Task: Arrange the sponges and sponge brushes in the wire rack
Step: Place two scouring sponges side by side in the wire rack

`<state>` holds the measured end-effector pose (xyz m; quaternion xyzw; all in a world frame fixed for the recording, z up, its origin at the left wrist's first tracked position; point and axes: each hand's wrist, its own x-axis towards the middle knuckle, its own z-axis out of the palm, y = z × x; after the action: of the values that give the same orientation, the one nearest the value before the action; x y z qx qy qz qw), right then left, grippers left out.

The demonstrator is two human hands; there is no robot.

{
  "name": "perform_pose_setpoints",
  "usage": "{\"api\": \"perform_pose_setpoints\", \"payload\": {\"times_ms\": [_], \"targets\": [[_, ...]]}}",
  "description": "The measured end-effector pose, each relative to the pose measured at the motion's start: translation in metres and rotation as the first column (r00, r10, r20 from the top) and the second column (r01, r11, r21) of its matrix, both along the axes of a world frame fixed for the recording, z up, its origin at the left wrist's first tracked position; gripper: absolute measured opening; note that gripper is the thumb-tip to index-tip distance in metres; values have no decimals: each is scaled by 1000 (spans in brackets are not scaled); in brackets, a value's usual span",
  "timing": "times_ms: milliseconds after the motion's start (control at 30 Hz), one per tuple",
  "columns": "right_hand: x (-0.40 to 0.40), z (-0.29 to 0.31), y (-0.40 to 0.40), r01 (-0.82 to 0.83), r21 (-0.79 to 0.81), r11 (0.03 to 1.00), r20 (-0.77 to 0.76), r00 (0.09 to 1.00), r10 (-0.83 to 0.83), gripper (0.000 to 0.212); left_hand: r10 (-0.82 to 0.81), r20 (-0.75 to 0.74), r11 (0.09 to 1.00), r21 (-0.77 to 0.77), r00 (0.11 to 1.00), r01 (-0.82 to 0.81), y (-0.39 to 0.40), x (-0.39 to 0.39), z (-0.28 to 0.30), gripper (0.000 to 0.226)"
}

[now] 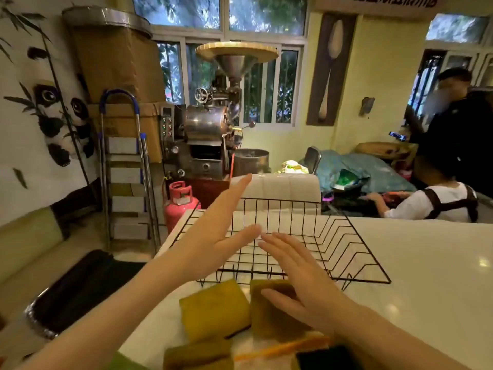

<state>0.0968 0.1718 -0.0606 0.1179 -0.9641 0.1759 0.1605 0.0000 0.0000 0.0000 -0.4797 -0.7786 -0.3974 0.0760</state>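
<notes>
Both your left hand (210, 244) and right hand (306, 279) are hovering flat, fingers spread, empty, over wire rack (346, 236); sponges (216, 308) are sitting just in front.

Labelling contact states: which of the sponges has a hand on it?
The darker olive sponge just in front of the wire rack: the right hand lies over it, thumb on top. The yellow sponge beside it and the one nearest lie untouched.

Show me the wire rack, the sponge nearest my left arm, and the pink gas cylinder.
wire rack (360, 273): head view, bare front-right rim wire.
yellow sponge (213, 308): head view, middle of its top face.
pink gas cylinder (178, 206): head view, upper body.
</notes>
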Motion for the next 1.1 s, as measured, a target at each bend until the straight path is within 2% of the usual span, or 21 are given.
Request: {"api": "perform_pose_setpoints", "payload": {"times_ms": [133,233,467,533,567,633,900,1033,1100], "targets": [[2,-14,7,-43,110,993,-107,993,55,55,-12,-29,980,-200,1000,6,-12,13,-38,57],[8,-22,11,-60,163,985,-116,990,79,47,-2,-82,959,-283,997,-21,-22,19,-59,47],[10,-30,13,89,401,912,-228,974,5,49,76,-339,882,-415,938,-222,-31,28,-69,42],[10,-29,12,132,425,895,-258,966,-20,52,101,-359,844,-463,928,-272,-31,29,-73,48],[10,-28,12,151,435,888,-264,964,-34,53,120,-318,826,-494,940,-273,-31,30,-73,49],[11,-25,11,159,437,885,-248,967,-51,52,144,-228,813,-527,963,-247,-32,29,-76,50],[25,-24,6,17,402,916,-107,994,29,37,193,-152,742,-624,969,-246,-27,23,-74,53],[34,-11,4,-96,212,972,111,991,73,26,196,-125,738,-634,973,-230,-28,22,-74,52],[37,-8,1,-100,170,980,104,991,83,25,198,-130,736,-635,972,-234,-29,23,-73,51]]}}
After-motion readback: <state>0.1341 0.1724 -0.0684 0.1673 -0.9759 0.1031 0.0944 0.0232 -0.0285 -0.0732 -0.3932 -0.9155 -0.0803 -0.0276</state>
